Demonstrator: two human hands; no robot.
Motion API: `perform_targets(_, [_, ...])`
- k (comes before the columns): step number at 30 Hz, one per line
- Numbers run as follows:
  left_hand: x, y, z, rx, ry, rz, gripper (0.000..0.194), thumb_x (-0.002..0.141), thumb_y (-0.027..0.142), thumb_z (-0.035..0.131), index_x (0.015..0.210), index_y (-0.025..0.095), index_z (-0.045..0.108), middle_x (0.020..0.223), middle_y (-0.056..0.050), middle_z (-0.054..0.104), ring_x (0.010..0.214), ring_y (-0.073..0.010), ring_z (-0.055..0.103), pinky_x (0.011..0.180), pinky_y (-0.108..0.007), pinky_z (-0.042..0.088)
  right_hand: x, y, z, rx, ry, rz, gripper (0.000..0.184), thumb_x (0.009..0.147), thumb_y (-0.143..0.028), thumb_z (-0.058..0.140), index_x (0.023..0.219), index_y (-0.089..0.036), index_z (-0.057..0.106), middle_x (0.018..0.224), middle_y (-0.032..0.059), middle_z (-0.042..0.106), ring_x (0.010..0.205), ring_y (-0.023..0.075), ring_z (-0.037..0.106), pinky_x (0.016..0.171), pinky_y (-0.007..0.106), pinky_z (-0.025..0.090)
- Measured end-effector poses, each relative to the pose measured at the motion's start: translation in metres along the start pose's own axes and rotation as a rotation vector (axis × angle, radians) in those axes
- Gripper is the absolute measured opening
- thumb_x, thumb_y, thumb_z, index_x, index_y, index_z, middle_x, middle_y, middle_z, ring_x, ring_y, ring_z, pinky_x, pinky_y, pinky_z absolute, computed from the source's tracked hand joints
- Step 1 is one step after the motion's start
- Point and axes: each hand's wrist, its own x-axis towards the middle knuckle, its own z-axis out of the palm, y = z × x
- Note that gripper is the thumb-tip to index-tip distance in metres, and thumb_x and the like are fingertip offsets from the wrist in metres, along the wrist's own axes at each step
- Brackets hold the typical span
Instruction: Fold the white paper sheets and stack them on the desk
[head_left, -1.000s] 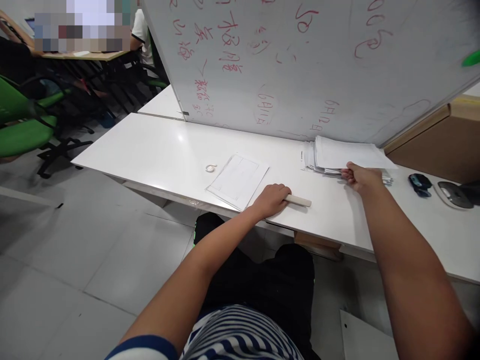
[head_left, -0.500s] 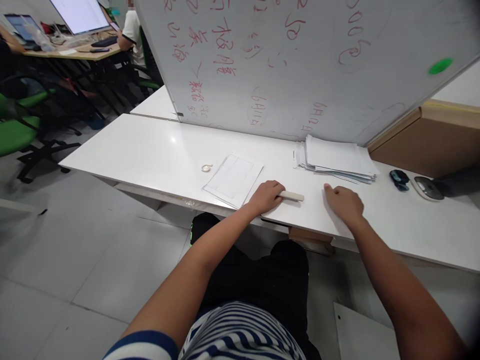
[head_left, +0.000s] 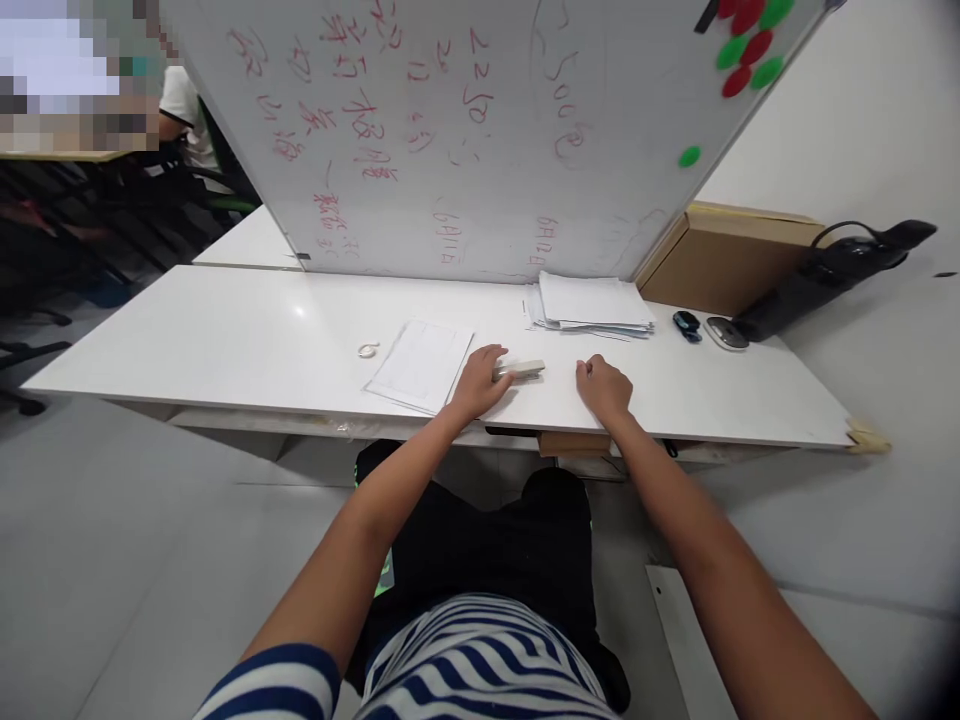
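A pale beige stapler [head_left: 529,369] lies on the white desk in front of me, pointing right. My left hand [head_left: 480,382] is round its rear end, with thumb on the near side and fingers on the far side. To the right of the stapler, my right hand [head_left: 606,388] rests by the desk surface with its fingers curled closed. A small dark spot shows between thumb and fingers, too small to name. Left of my left hand lie a few sheets of paper [head_left: 421,362], and beyond them a small white ring-shaped item [head_left: 368,350].
A paper stack [head_left: 592,300] sits against the whiteboard [head_left: 480,180]. At the right are a dark small gadget [head_left: 686,325], a computer mouse [head_left: 726,333], a black bottle [head_left: 817,280] and a cardboard box [head_left: 712,262]. Another person's sleeve [head_left: 178,100] shows at the back left.
The view has swung right, bringing the bottle and more of the wall into sight. My left hand's fingers have spread more around the stapler, and my right hand has come nearer to it.
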Motion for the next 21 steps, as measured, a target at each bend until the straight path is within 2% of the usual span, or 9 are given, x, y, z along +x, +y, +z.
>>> perform_targets(3, [-0.019,0.005,-0.026,-0.009,0.167,-0.045,0.032,0.096,0.034,0.038,0.122,0.020,0.050,0.128,-0.011,0.056,0.123,-0.0208,0.048,0.104,-0.041,0.039,0.000,0.001,0.000,0.013,-0.012,0.015,0.034,0.096,-0.041,0.032,0.095,-0.017,0.057,0.078,0.0089,0.065,0.071,0.0215,0.058,0.058,0.029,0.028])
perform_targets(6, [-0.043,-0.006,-0.062,0.093,0.260,-0.120,0.034,0.097,0.036,0.036,0.125,0.020,0.050,0.128,-0.011,0.057,0.127,-0.0217,0.046,0.106,-0.043,0.037,0.002,0.001,0.001,0.023,-0.011,0.011,0.033,0.096,-0.040,0.033,0.094,-0.017,0.057,0.081,0.0100,0.065,0.074,0.0223,0.059,0.059,0.029,0.030])
perform_targets(7, [-0.051,-0.013,-0.073,0.149,0.232,-0.141,0.034,0.097,0.036,0.036,0.123,0.021,0.052,0.128,-0.009,0.057,0.129,-0.0220,0.043,0.107,-0.043,0.035,0.003,0.002,0.002,0.026,-0.006,0.006,0.033,0.095,-0.040,0.034,0.093,-0.017,0.058,0.081,0.0102,0.065,0.074,0.0225,0.059,0.059,0.029,0.030])
perform_targets(9, [-0.063,-0.030,-0.090,0.257,0.067,-0.190,0.036,0.094,0.040,0.042,0.125,0.024,0.053,0.134,-0.006,0.054,0.136,-0.0244,0.034,0.110,-0.045,0.030,0.004,0.003,0.003,0.032,0.001,0.007,0.032,0.095,-0.040,0.034,0.093,-0.018,0.058,0.081,0.0104,0.066,0.073,0.0228,0.059,0.059,0.029,0.030])
perform_targets(11, [-0.072,-0.046,-0.099,0.329,-0.129,-0.259,0.045,0.091,0.045,0.047,0.132,0.027,0.048,0.143,-0.004,0.046,0.140,-0.0273,0.026,0.112,-0.048,0.025,0.005,0.004,0.005,0.036,0.001,0.016,0.032,0.095,-0.040,0.035,0.094,-0.017,0.058,0.081,0.0108,0.066,0.074,0.0232,0.059,0.060,0.029,0.031])
perform_targets(13, [-0.077,-0.058,-0.100,0.364,-0.255,-0.314,0.051,0.090,0.050,0.048,0.137,0.030,0.044,0.149,-0.002,0.037,0.142,-0.0284,0.022,0.113,-0.050,0.020,0.005,0.005,0.007,0.039,0.004,0.013,0.032,0.095,-0.040,0.035,0.095,-0.017,0.058,0.082,0.0115,0.066,0.075,0.0236,0.059,0.061,0.030,0.031])
perform_targets(16, [-0.078,-0.064,-0.096,0.375,-0.288,-0.334,0.051,0.090,0.053,0.046,0.136,0.032,0.045,0.152,0.001,0.032,0.142,-0.0278,0.020,0.114,-0.050,0.018,0.004,0.005,0.008,0.048,0.013,-0.003,0.032,0.095,-0.039,0.035,0.097,-0.016,0.058,0.084,0.0120,0.066,0.075,0.0234,0.059,0.061,0.030,0.031])
perform_targets(21, [-0.076,-0.061,-0.096,0.352,-0.258,-0.331,0.048,0.088,0.050,0.050,0.132,0.031,0.052,0.148,0.001,0.038,0.140,-0.0277,0.027,0.112,-0.047,0.026,0.004,0.005,0.007,0.063,0.019,-0.007,0.031,0.095,-0.038,0.035,0.094,-0.017,0.057,0.083,0.0112,0.066,0.075,0.0235,0.059,0.060,0.030,0.030])
